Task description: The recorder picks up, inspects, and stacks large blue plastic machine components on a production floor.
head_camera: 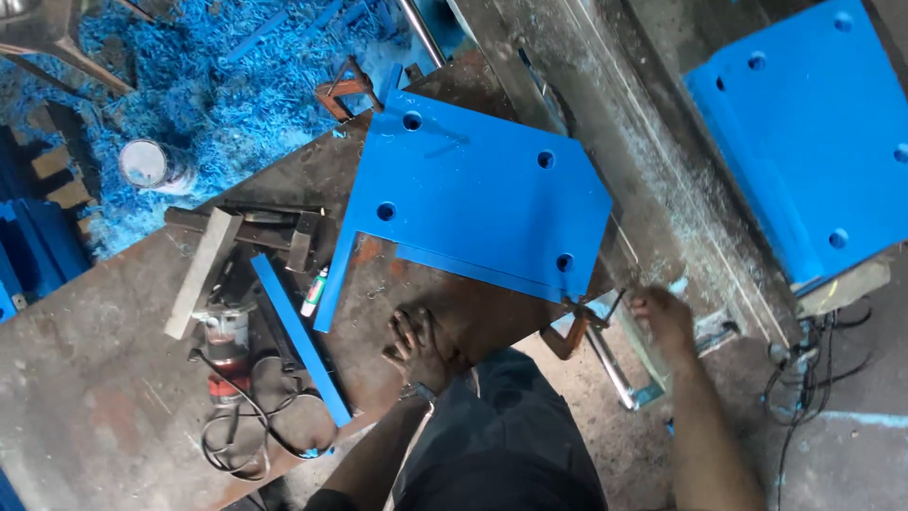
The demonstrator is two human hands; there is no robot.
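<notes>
Setting: workshop seen from above in the head view; a rusty brown steel worktable [104, 378] over a floor strewn with blue shavings [208, 95].

Main piece: a flat blue plastic plate with cut corners and four round holes [473, 194], lying on the table's far edge, one corner overhanging toward a rust-orange metal clamp [572, 326].

Left hand: the left hand [416, 348] rests palm-down with fingers spread flat on the bare table, just below the plate's near edge and not touching it; it grips nothing. A wristwatch shows at the wrist.

Right hand: the right hand [662, 317] is curled at the grey metal handle bar [605, 355] beside the clamp; it looks closed around the bar's upper end, though the contact is partly hidden.

Step in hand, as a judgement: fixing the plate to the table, the clamp screw being worked while the other hand braces.

Next move calls for, as a judgement: a steady turn of the handle, with the plate kept from sliding.

Nearby on table: a long narrow blue plastic strip [298, 336]; a small red-and-grey electric hand router with a black cord [225, 345]; a pale grey flat bar [200, 274]; a small white marker with a green cap [314, 291].

Off table: a white paint tin [147, 163] among the shavings; a second blue holed plate [823, 132] at right.
</notes>
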